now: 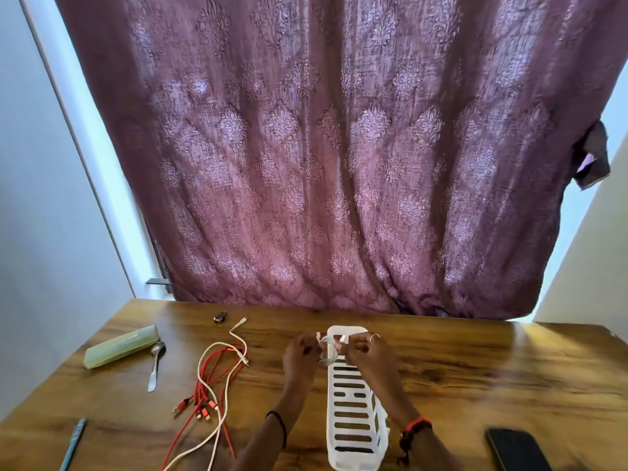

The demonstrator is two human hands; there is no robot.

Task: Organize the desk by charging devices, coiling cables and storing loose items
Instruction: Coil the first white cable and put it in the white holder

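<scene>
Over the basket (pixel 330 419), left hand (pixel 300 353) and right hand (pixel 366 351) meet — both pinching a white cable coil (pixel 325 349).

The left hand (pixel 300 355) and right hand (pixel 365 351) pinched a small coiled white cable (pixel 327 350) at the far end of a white slotted plastic basket (pixel 353 402) on the brown wooden desk (pixel 492 375). To the left lay loose red and white cables (pixel 217 372), a metal spoon (pixel 155 365) and a pale green oblong case (pixel 122 346). A black smartphone (pixel 516 450) lay near right, and a blue pen (pixel 73 443) near left.
</scene>
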